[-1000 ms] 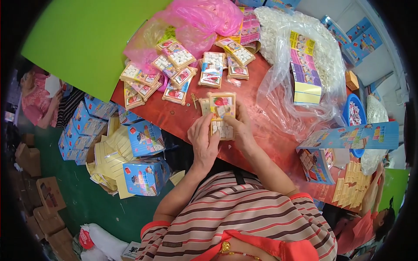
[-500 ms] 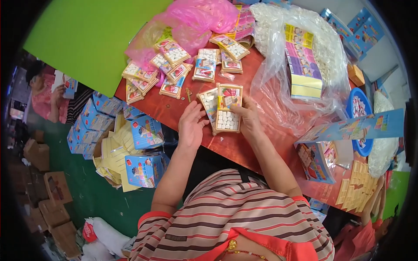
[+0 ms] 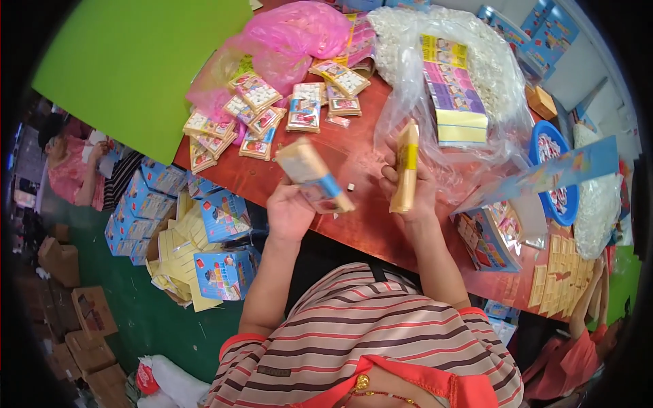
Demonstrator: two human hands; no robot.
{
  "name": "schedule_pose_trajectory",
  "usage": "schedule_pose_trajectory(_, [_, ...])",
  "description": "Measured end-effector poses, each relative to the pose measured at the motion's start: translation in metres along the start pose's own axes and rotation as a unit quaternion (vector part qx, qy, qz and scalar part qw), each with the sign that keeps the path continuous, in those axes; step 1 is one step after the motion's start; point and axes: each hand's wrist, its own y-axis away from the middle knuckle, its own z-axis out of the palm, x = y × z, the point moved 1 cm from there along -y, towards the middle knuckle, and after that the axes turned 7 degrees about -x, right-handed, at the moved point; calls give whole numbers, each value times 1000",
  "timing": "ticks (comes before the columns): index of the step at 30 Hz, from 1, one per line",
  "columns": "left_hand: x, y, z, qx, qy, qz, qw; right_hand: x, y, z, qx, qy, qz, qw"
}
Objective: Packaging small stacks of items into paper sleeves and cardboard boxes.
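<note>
We count two flat cream card stacks: left hand [image 3: 289,212] pinching blurred blue-striped stack [image 3: 314,176], right hand [image 3: 410,192] clamping upright yellow-edged stack [image 3: 406,165] above red table [image 3: 367,224].

1. The table [image 3: 367,224] looks like reddish-brown wood with a smooth, slightly shiny finish.
2. The clear bag [image 3: 476,75] at 1 o'clock is thin crinkly plastic, pretty glossy; the pink bag [image 3: 299,34] at 12 is the same flimsy film.
3. The stack of cards [image 3: 405,166] in the right hand [image 3: 415,197] looks like matt yellowish cardboard.
4. The blue boxes [image 3: 221,272] at 8 o'clock are printed cardboard, kinda glossy.
5. The striped shirt [image 3: 367,340] is soft knit cloth, matt.
</note>
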Motion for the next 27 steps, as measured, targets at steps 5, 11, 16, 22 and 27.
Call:
schedule_pose_trajectory(5, [-13,8,17,-17,38,-3,999,18,14,15,-26,-23,48,998])
schedule_pose_trajectory(11, [-41,20,28,-95,48,-49,993,34,29,18,-39,10,112,993])
schedule_pose_trajectory(16, [-50,20,28,-114,74,-79,987,34,39,31,12,62,147,987])
schedule_pose_trajectory(22, [-38,29,12,145,45,-64,986,33,28,55,103,224,48,968])
schedule_pose_trajectory(27, [-36,20,27,175,-115,45,977,47,15,70,75,401,13,913])
